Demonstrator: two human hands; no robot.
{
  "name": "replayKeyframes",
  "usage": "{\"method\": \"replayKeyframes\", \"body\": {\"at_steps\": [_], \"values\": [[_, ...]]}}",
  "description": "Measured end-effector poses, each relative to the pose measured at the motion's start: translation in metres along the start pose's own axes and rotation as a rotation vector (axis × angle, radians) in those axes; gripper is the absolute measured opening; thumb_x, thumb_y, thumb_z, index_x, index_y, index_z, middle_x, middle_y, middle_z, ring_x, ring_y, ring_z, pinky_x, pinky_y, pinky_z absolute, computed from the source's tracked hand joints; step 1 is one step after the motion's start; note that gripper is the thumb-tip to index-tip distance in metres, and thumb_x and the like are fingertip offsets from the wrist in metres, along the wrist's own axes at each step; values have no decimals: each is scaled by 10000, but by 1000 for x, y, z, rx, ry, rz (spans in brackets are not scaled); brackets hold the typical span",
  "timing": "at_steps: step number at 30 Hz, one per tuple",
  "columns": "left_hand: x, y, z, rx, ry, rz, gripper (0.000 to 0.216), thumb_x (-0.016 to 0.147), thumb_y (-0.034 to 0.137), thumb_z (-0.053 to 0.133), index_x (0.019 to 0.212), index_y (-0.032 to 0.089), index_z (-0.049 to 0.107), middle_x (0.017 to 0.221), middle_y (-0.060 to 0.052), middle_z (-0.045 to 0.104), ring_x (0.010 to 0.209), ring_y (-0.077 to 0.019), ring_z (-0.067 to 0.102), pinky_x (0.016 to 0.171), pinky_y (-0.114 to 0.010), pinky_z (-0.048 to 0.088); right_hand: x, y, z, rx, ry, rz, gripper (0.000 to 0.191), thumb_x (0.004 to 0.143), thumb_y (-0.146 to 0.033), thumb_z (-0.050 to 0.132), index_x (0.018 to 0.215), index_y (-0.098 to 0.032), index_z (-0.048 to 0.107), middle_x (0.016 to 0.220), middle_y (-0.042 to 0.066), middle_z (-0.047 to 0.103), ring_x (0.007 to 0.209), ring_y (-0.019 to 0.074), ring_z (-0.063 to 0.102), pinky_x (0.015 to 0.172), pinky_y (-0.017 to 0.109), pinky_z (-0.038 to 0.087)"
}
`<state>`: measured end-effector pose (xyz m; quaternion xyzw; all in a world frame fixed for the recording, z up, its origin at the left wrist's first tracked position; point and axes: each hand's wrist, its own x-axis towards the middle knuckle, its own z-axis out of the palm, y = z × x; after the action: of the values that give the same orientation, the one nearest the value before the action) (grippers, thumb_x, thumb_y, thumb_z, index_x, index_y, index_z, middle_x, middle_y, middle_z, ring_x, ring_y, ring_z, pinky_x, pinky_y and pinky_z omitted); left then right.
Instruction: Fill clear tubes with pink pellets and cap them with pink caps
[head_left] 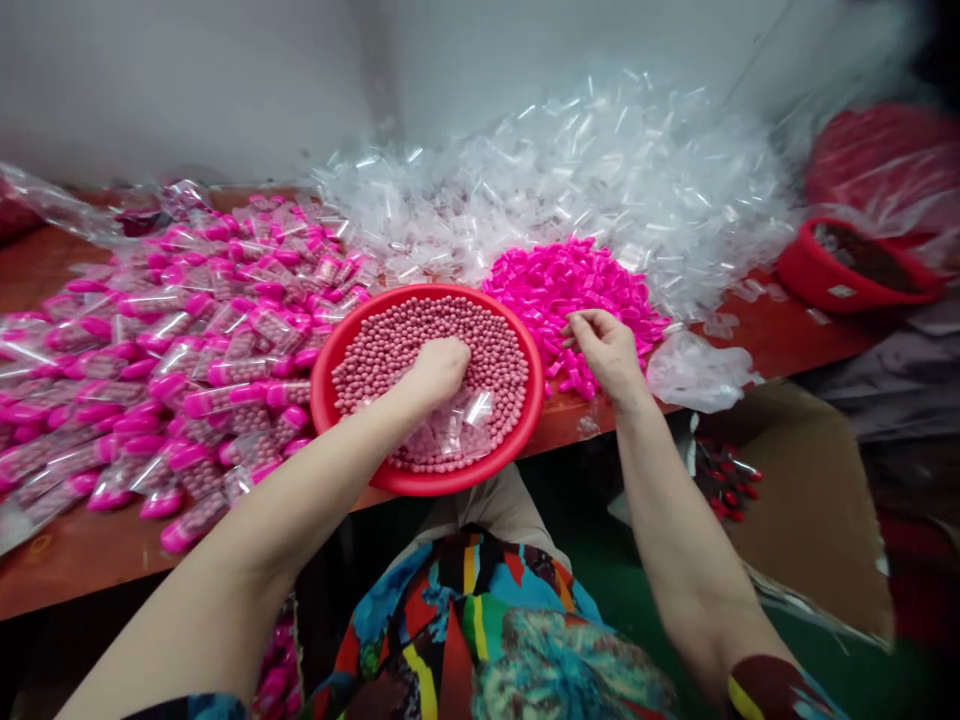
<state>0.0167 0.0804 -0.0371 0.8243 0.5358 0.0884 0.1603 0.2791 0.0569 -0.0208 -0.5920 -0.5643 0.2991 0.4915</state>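
Note:
My left hand (439,368) is curled closed down among small pink beads that fill a red round bowl (327,380) at the table's front edge. What its fingers hold is hidden. Two or three clear tubes (459,425) lie on the beads just below that hand. My right hand (606,350) rests on a pile of bright pink caps (570,280) right of the bowl, fingers bent and pinched at the caps.
Filled clear tubes with pink caps (180,350) are heaped on the left of the reddish wooden table (75,560). A big mound of empty clear tubes (585,170) lies behind. A red basin (855,270) stands far right, and a cardboard box (810,500) sits below it.

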Motion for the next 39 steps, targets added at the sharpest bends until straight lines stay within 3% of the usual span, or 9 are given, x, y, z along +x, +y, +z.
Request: {"method": "replayKeyframes", "body": {"at_steps": [3,7,11,14,18,24,29,31,39], "values": [[13,1,13,-141,21,-37,120,697,51,593,689,164,631,755,-93,663,829,-251,640,778,-318,455,-11,30,-18,-403,24,36,360,952,-407,447,1045,-119,643,906,100,713,760,181,662,721,310,527],[21,-6,14,-347,17,-101,129,629,148,717,632,179,592,586,1,580,620,-186,586,607,-272,436,-30,53,-6,-718,-122,60,344,975,-301,395,1063,-122,675,967,109,727,877,204,675,812,315,520],[13,-8,-8,-773,-8,-144,217,652,294,764,782,145,677,688,-1,648,653,-157,605,651,-275,464,-37,57,20,-893,-177,55,345,957,-168,397,1174,-120,659,1187,196,652,1042,275,648,883,387,496],[-2,-8,-30,-1169,-25,-204,370,555,279,853,862,135,708,788,-19,691,741,-151,625,747,-289,472,-33,54,30,-1013,-235,45,363,948,-118,378,1186,-114,653,1196,236,617,1048,313,637,873,432,485],[-31,-6,-44,-1295,59,-315,575,537,213,886,1046,160,623,809,-13,693,713,-142,648,691,-267,466,-22,49,28,-1069,-311,-22,319,950,-135,404,1103,-139,683,1133,211,633,1049,314,626,889,439,470],[-64,-2,-36,-1572,138,-284,606,607,185,861,1047,204,445,746,-5,700,665,-183,700,699,-317,530,-1,42,15,-959,-285,-127,281,939,-273,508,1140,-141,653,1138,161,660,1039,273,632,886,386,494],[-74,0,-31,-1719,178,-189,611,679,187,828,1193,216,499,859,-38,712,795,-213,724,712,-317,544,6,15,23,-497,75,-234,306,914,-367,545,1111,-147,628,1040,121,704,969,252,661,913,418,513],[-75,-1,-30,-1749,208,-158,577,686,168,816,1201,206,557,904,-41,701,816,-197,714,701,-289,534,3,-6,35,-282,141,-312,309,919,-385,547,1128,-169,619,1031,103,695,936,231,661,890,405,529],[-76,-2,-29,-1859,116,-135,417,781,189,753,1191,204,680,924,-37,676,824,-162,679,703,-276,526,-27,-77,88,-83,-403,-571,340,987,-255,466,1297,-273,602,1155,75,620,1116,205,599,1015,398,481]]}}
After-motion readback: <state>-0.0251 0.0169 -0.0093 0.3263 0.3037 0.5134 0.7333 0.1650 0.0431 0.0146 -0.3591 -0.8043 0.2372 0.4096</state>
